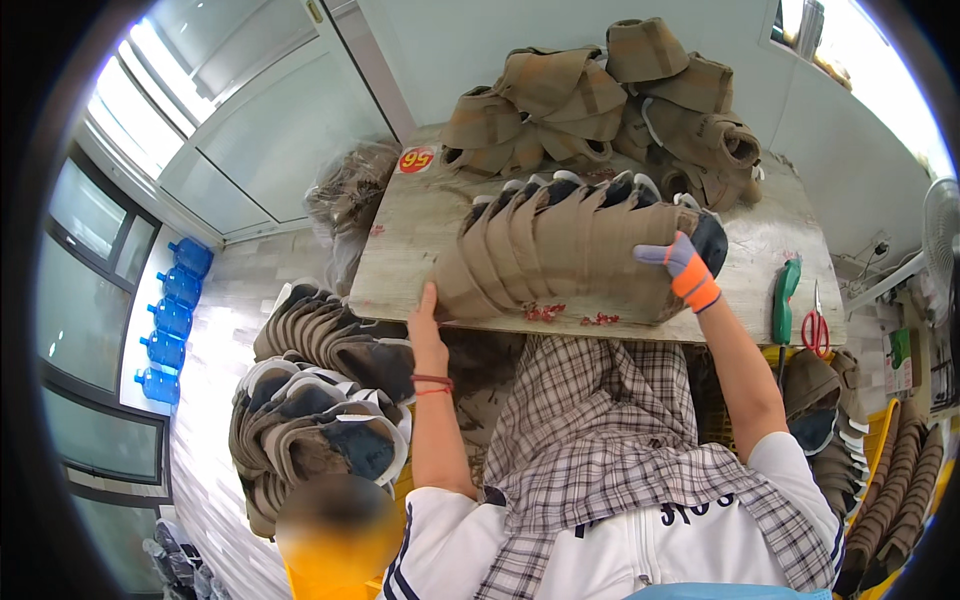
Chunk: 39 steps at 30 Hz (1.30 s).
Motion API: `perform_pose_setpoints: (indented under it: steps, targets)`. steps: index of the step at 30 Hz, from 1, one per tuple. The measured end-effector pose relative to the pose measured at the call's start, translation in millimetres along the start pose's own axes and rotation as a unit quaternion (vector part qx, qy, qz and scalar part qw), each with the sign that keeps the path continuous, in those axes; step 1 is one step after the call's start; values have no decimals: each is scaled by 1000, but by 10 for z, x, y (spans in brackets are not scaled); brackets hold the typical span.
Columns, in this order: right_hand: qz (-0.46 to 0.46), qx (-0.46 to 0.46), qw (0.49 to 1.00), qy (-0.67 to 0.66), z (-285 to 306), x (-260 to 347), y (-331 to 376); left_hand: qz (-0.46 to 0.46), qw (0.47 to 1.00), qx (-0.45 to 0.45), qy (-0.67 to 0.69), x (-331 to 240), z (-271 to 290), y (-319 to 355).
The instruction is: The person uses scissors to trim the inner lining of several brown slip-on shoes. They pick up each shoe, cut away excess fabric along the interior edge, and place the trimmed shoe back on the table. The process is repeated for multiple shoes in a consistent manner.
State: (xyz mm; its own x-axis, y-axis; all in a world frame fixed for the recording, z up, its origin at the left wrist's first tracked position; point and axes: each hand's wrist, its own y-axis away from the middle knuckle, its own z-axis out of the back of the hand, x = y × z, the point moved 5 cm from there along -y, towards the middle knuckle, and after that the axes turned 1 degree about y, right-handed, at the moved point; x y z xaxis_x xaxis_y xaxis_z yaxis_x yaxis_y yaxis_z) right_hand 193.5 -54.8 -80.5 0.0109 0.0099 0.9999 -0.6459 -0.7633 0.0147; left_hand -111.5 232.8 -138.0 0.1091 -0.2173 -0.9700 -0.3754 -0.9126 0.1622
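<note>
A nested row of brown felt-like shoe uppers (560, 245) with dark linings and white edges lies along the front of the worktable (765, 235). My left hand (427, 318), bare and with red bands on its wrist, grips the row's left end. At the right end, my right hand (685, 270), in a purple and orange glove, holds the row, its thumb laid across the brown outside. Part of each hand's fingers is hidden. Behind the row sits a heap of loose brown uppers (565, 95).
A green-handled tool (786, 300) and red-handled scissors (816, 325) lie at the table's right edge. Stacks of uppers (315, 430) stand left of me; more rolled stacks (900, 490) fill a yellow crate at right. Blue water bottles (170, 320) line the left wall. A fan (940, 225) stands far right.
</note>
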Motion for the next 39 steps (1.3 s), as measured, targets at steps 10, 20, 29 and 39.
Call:
perform_pose_setpoints:
  steps: [10,20,29,39]
  targets:
    - [198,132,971,-8,-1876,539,-589,-126,966,20,224,-927,1248,-829]
    - [-2,146,986,85,-1791,-311,-1145,21,991,-125,42,-482,1418,-1274]
    - [192,-375,493,761,1028,-258,297,-443,758,-301,-373,-1723,580,-1024]
    - [-222,-512,719,415,3040,-501,1813,-426,809,165,-369,-1582,-2788,-1582]
